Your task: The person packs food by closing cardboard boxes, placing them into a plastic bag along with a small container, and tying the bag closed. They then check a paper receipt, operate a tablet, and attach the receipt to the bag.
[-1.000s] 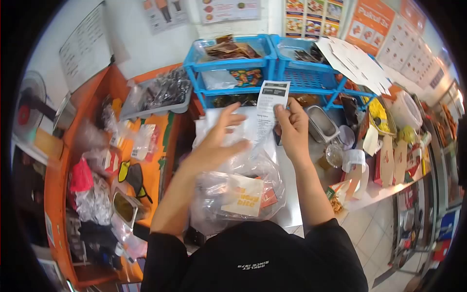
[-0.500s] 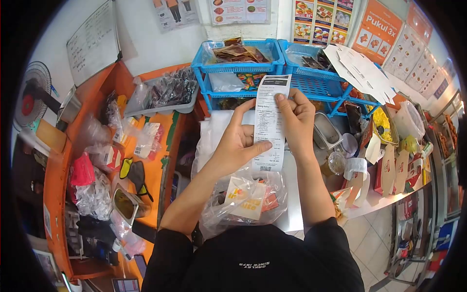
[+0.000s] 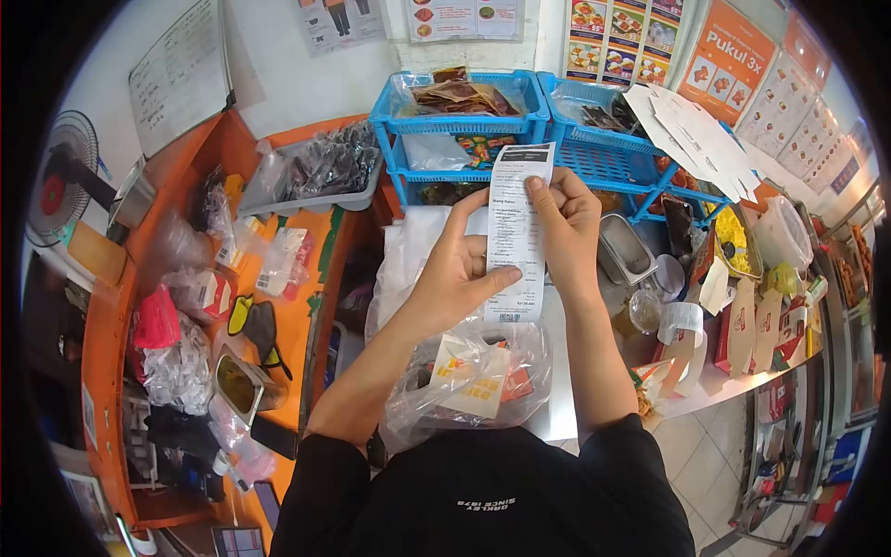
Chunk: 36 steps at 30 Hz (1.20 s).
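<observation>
The receipt [image 3: 513, 237] is a long white strip of paper with small black print. It is held up in the air, in the middle of the view, above the table [image 3: 560, 390]. Both hands hold it. The left hand [image 3: 453, 271] is closed on the lower part, with the thumb on the front near the bottom and the fingers curled behind the left edge. The right hand [image 3: 566, 227] is closed on the upper part, with the thumb pressed on the paper near the top. The paper hangs straight between the two hands.

Just below the receipt, close to the person's body, a clear plastic bag [image 3: 469, 376] lies on the table. It has white and orange packets inside. Behind the hands stand blue baskets [image 3: 453, 123], stacked one over the other, with brown and colourful packets in them. Flat white boxes [image 3: 691, 130] lie on top of the baskets on the right. A small metal tub [image 3: 624, 249] sits just beside the right hand.

To the left is an orange counter [image 3: 290, 302]. On it are a grey tray [image 3: 311, 202] full of dark packets and a pair of yellow sunglasses [image 3: 252, 325].
</observation>
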Each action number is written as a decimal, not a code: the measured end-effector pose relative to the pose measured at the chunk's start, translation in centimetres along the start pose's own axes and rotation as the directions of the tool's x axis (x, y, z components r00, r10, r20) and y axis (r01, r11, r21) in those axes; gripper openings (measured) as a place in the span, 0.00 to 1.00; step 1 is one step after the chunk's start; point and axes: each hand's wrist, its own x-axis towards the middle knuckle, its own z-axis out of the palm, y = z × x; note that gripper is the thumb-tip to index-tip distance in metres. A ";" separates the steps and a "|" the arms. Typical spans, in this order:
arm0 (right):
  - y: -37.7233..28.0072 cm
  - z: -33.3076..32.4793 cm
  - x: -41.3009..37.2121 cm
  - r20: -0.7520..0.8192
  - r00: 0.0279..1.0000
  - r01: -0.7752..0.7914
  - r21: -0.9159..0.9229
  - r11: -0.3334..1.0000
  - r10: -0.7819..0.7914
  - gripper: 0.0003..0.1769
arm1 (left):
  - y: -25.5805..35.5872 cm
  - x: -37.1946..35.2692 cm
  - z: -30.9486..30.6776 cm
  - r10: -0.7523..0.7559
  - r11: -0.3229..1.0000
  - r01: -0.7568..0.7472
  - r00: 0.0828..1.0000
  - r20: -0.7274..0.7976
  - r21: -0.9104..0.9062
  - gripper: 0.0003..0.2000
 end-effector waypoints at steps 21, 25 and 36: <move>12.9 -10.7 -0.7 -0.145 0.984 -0.114 -0.956 0.270 -0.098 0.10 | -7.2 2.2 -16.1 -0.086 0.818 0.229 0.956 -0.282 0.527 0.18; 20.0 -1.7 9.9 0.263 0.945 0.318 -0.606 0.729 -0.194 0.12 | -11.7 5.7 -17.7 0.066 0.822 0.160 0.926 -0.371 0.547 0.20; 24.2 3.2 12.8 0.683 0.485 0.040 -0.640 0.767 0.546 0.12 | -15.9 9.0 -21.7 -0.026 0.965 0.218 0.637 -0.771 0.148 0.21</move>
